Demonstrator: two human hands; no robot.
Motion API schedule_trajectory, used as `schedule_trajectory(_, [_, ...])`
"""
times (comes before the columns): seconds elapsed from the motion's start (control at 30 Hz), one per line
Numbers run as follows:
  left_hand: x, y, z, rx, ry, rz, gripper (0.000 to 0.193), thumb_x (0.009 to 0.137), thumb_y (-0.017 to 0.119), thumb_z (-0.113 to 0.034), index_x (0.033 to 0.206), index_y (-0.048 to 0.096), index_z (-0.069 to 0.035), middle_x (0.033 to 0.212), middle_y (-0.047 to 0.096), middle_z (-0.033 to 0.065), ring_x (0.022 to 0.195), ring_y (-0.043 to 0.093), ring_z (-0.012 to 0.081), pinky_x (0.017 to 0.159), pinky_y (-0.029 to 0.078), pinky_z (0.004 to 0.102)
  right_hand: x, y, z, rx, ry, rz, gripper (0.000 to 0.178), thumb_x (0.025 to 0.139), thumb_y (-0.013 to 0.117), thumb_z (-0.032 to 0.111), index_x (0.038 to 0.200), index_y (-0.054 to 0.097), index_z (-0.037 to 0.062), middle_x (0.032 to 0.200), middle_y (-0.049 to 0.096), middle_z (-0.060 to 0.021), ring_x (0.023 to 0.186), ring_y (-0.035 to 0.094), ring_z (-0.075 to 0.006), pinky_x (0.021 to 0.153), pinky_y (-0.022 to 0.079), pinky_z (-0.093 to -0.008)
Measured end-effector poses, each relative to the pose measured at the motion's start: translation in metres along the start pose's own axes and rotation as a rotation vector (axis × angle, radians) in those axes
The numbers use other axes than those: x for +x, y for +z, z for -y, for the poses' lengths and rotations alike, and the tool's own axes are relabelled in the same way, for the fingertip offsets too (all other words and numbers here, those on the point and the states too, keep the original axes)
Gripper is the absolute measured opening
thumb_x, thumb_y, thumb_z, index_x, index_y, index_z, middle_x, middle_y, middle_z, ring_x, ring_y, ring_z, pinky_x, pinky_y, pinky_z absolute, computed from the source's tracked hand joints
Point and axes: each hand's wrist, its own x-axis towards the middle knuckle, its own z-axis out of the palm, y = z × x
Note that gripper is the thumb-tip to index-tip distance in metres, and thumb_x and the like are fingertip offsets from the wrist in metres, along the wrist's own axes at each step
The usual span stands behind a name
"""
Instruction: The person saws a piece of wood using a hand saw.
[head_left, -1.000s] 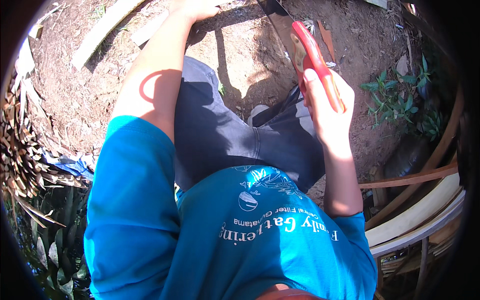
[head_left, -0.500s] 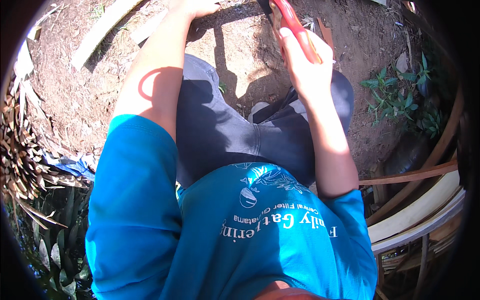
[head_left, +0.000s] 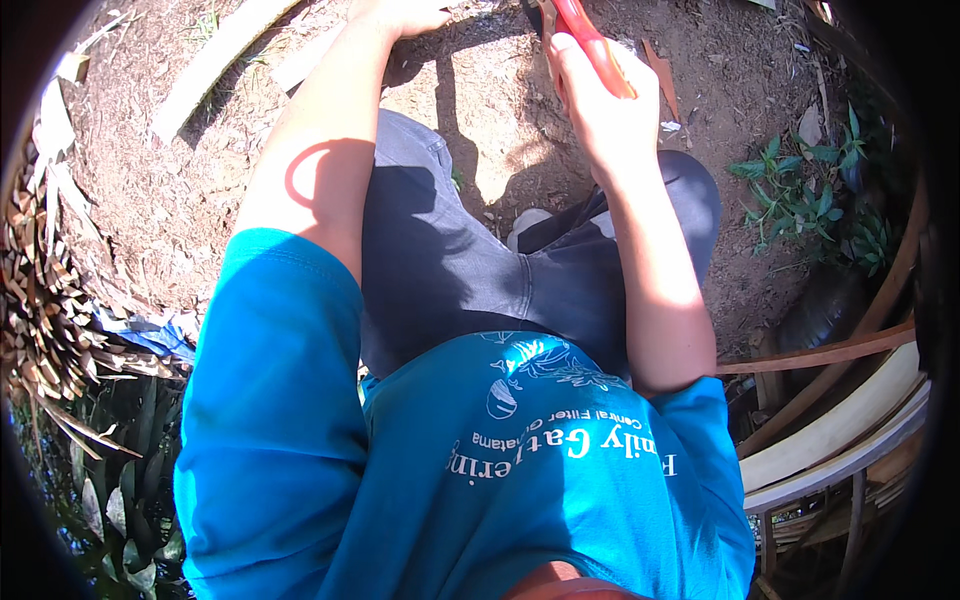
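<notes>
Red-handled blade [head_left: 597,50] sits at the upper edge of what I can see, a little right of the middle, held above bare brown soil [head_left: 500,75]. Its dark metal runs out of sight at the top. The person's right hand [head_left: 622,118] has its fingers wrapped round the grip, thumb lying along the left side. The left hand [head_left: 405,15] is up at the same edge, partly cut off, so I cannot tell whether its fingers hold anything. Just beside the left forearm lies a pale flat piece [head_left: 302,62], and farther left a long pale strip [head_left: 215,72]. Dark trousers [head_left: 455,255] show between the two arms, below a blue shirt [head_left: 450,530]. Leafy green plants [head_left: 795,195] grow at the right, above curved strips [head_left: 845,428]; a stack of cut stalks [head_left: 45,300] stands at far left.
</notes>
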Motion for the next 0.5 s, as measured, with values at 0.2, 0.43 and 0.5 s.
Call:
schedule_trajectory(0.2, [-0.007, -0.003, 0.016, 0.018, -0.024, 0.001, 0.039, 0.097, 0.054, -0.037, 0.112, 0.072, -0.006, 0.109, 0.072, 0.0214, 0.099, 0.069, 0.036, 0.085, 0.053, 0.0494, -0.061, -0.035, 0.031, 0.038, 0.141, 0.067, 0.017, 0.097, 0.072, 0.017, 0.096, 0.073, 0.0003, 0.071, 0.061, 0.0019, 0.066, 0.053, -0.0049, 0.06, 0.043, -0.0243])
schedule_trajectory(0.43, [0.004, -0.005, 0.0, -0.016, 0.015, 0.011, 0.04, 0.097, 0.054, -0.038, 0.113, 0.072, -0.006, 0.109, 0.072, 0.0213, 0.099, 0.069, 0.0357, 0.085, 0.053, 0.0492, -0.005, 0.001, -0.001, 0.058, 0.041, -0.016, 0.024, 0.097, 0.07, 0.023, 0.082, 0.067, 0.004, 0.062, 0.055, 0.0026, 0.06, 0.051, -0.0063, 0.057, 0.041, -0.0272])
schedule_trajectory(0.5, [0.007, -0.004, 0.001, -0.014, 0.018, 0.011, 0.04, 0.097, 0.054, -0.038, 0.113, 0.072, -0.006, 0.109, 0.072, 0.0213, 0.099, 0.069, 0.0356, 0.085, 0.053, 0.0492, 0.014, 0.014, -0.009, 0.025, -0.03, -0.019, 0.026, 0.097, 0.07, 0.025, 0.081, 0.067, 0.0044, 0.062, 0.055, 0.0021, 0.06, 0.051, -0.0066, 0.057, 0.041, -0.0278])
